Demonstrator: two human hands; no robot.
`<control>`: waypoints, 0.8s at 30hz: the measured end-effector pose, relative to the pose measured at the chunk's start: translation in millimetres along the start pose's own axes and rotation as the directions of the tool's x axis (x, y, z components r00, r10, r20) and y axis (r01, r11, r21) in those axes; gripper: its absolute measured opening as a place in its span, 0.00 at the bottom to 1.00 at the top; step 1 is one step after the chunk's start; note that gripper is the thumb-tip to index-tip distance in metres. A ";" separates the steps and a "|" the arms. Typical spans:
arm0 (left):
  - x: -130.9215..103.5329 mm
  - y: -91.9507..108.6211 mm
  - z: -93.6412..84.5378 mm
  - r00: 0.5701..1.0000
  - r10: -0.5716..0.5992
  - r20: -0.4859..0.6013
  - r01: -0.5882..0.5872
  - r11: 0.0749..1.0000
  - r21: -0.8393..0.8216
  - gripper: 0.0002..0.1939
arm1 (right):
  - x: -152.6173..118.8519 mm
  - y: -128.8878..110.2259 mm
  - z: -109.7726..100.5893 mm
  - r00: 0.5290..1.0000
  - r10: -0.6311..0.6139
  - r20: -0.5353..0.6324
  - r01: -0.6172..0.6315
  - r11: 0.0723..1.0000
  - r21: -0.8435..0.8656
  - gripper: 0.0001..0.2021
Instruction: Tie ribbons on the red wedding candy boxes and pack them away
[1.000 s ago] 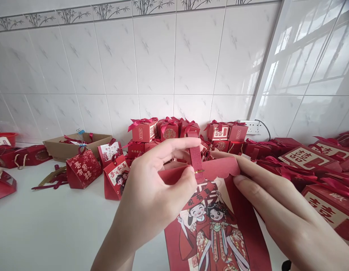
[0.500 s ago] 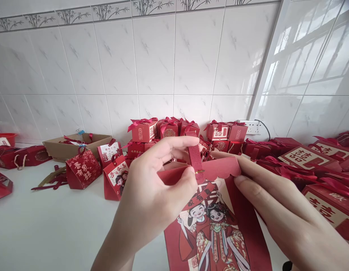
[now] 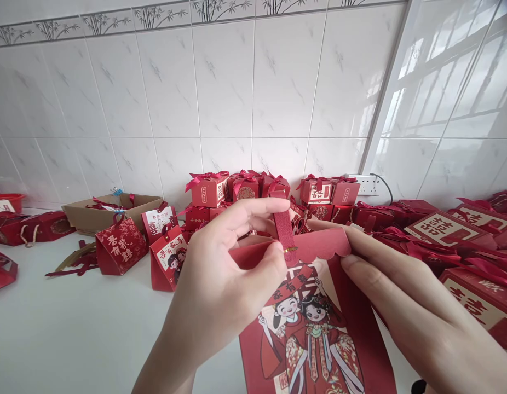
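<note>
Between my hands stands a red gift box (image 3: pixel 319 339) printed with a cartoon couple, its scalloped top flap (image 3: pixel 323 243) folded over the front. A short red strap handle (image 3: pixel 283 227) rises from the flap, with a gold-coloured fastener (image 3: pixel 290 250) at its lower end. My left hand (image 3: pixel 237 262) is closed, its thumb pressed on the flap beside the fastener and its index finger reaching past the strap's top. My right hand (image 3: pixel 401 295) pinches the flap's right end between thumb and fingers. The fingers behind the flap are partly hidden.
Small red boxes (image 3: pixel 121 246) stand at the left near loose straps (image 3: pixel 75 261) and a cardboard box (image 3: pixel 85 216). Ribboned red boxes (image 3: pixel 210 191) are stacked along the tiled wall. More double-happiness boxes (image 3: pixel 450 227) crowd the right side. A power strip (image 3: pixel 362 186) is against the wall.
Almost nothing differs. Both hands keep the same hold on the box, and its lower front has shifted very slightly to the right.
</note>
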State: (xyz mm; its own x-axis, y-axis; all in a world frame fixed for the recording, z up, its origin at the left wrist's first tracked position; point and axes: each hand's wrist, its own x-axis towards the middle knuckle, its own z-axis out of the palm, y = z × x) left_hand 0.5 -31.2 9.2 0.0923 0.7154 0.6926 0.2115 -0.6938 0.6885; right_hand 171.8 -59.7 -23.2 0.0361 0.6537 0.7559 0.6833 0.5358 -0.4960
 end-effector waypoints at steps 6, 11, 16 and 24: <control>-0.3 0.2 -0.7 1.000 -0.001 0.003 0.001 1.000 0.012 0.16 | -1.5 -0.9 -0.6 0.999 0.039 0.004 -0.039 0.999 0.000 0.21; 0.3 0.1 -0.9 1.000 0.005 -0.008 -0.005 1.000 0.002 0.15 | 1.4 7.9 0.1 0.999 0.044 0.012 -0.044 0.999 0.008 0.20; 0.8 -0.3 -0.5 1.000 0.005 -0.010 -0.005 1.000 0.004 0.14 | 7.0 12.5 3.8 0.999 0.026 0.046 -0.027 1.000 0.010 0.19; 1.6 0.5 1.2 1.000 0.008 -0.023 -0.008 1.000 0.021 0.11 | 3.3 6.4 -2.4 0.993 0.114 0.026 -0.114 0.993 0.030 0.20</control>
State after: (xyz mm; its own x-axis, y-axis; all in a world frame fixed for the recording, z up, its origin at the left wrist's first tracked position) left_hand 2.0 -30.3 10.4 0.0712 0.7076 0.7030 0.2308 -0.6974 0.6785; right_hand 178.1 -55.4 -22.8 0.0947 0.7240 0.6833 0.6527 0.4731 -0.5918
